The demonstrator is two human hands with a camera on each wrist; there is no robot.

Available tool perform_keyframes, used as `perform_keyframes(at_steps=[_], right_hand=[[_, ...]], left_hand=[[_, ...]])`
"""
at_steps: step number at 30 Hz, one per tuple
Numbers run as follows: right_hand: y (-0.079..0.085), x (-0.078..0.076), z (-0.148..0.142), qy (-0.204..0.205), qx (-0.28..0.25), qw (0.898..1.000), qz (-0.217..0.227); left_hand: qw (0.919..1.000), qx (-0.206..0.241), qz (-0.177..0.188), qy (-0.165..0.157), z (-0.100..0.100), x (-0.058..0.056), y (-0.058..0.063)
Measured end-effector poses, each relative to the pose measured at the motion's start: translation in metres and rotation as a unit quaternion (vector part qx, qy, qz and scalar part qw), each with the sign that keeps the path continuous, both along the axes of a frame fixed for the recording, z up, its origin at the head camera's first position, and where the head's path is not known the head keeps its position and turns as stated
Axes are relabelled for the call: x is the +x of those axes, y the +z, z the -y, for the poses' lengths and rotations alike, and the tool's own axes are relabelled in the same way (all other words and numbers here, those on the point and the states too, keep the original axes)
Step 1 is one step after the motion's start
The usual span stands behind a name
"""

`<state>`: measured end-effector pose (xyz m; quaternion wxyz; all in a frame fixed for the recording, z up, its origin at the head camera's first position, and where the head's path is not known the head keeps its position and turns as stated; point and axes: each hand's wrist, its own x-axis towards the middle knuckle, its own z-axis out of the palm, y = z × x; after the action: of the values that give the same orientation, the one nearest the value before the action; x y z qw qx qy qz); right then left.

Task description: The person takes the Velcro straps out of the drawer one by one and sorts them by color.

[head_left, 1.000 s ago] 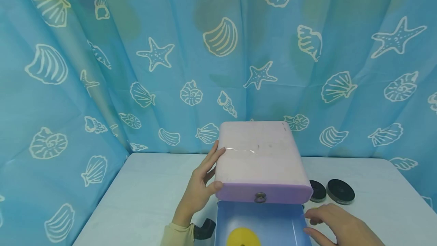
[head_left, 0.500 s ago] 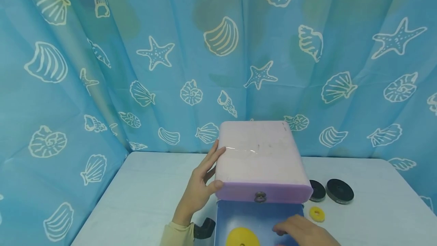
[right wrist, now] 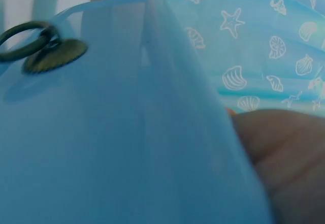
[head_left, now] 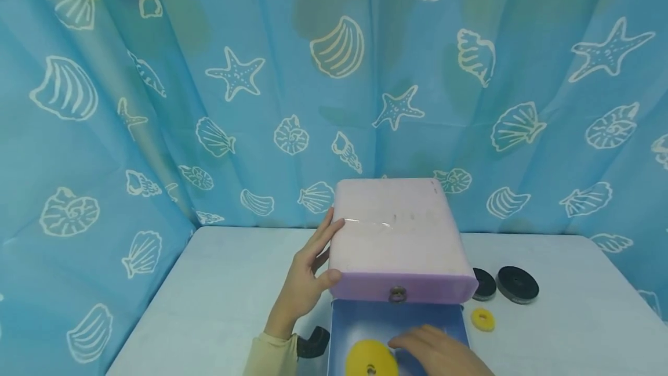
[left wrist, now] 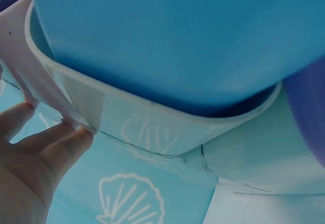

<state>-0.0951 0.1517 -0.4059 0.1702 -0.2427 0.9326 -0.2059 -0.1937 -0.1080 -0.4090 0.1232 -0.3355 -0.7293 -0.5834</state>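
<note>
**Yellow disc (head_left: 365,355) lies just left of the right hand (head_left: 440,353)**

At the lower middle of the head view we see a black elbow-shaped piece (head_left: 314,343) on the counter (head_left: 229,283). Just above it, the left hand (head_left: 302,289) rests along the pink box (head_left: 402,228), fingers spread and nearly straight, thumb at the front edge, gripping nothing.

Next comes the blue drawer (head_left: 386,313), pulled out at the bottom of the frame, with the yellow disc in its left part. The disc is round, so we find no long axis to match; the right hand is clearly the nearer one. Its fingers bend toward the disc, at or just beside its edge; we cannot tell whether they touch it or hold anything.

Farther right lie a small yellow ring (head_left: 482,326) and two black discs (head_left: 518,284).

Only the left wrist view shows fingertips touching the box's lower edge. Only the right wrist view shows the drawer front's ring pull (right wrist: 56,56) and an orange speck (right wrist: 231,111) beside the hand.
</note>
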Motion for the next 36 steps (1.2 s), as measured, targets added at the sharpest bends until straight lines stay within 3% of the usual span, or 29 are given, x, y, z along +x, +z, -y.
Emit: perform_keyframes(at_steps=[12, 21, 31, 36], right_hand=[[0.007, -0.006, 0.016, 0.042, -0.038, 0.997, 0.047], [0.005, -0.008, 0.015, 0.075, -0.038, 0.996, 0.038], [0.005, -0.005, 0.018, 0.084, -0.048, 0.995, 0.015], [0.007, -0.004, 0.017, 0.084, -0.053, 0.995, 0.023]], left_hand=[[1.0, -0.002, -0.002, 0.0, 0.001, 0.001, 0.003], [1.0, -0.002, -0.003, -0.003, -0.001, 0.001, 0.003], [1.0, -0.001, 0.003, 0.002, 0.0, 0.002, 0.004], [1.0, 0.002, 0.003, -0.001, -0.002, 0.002, 0.004]])
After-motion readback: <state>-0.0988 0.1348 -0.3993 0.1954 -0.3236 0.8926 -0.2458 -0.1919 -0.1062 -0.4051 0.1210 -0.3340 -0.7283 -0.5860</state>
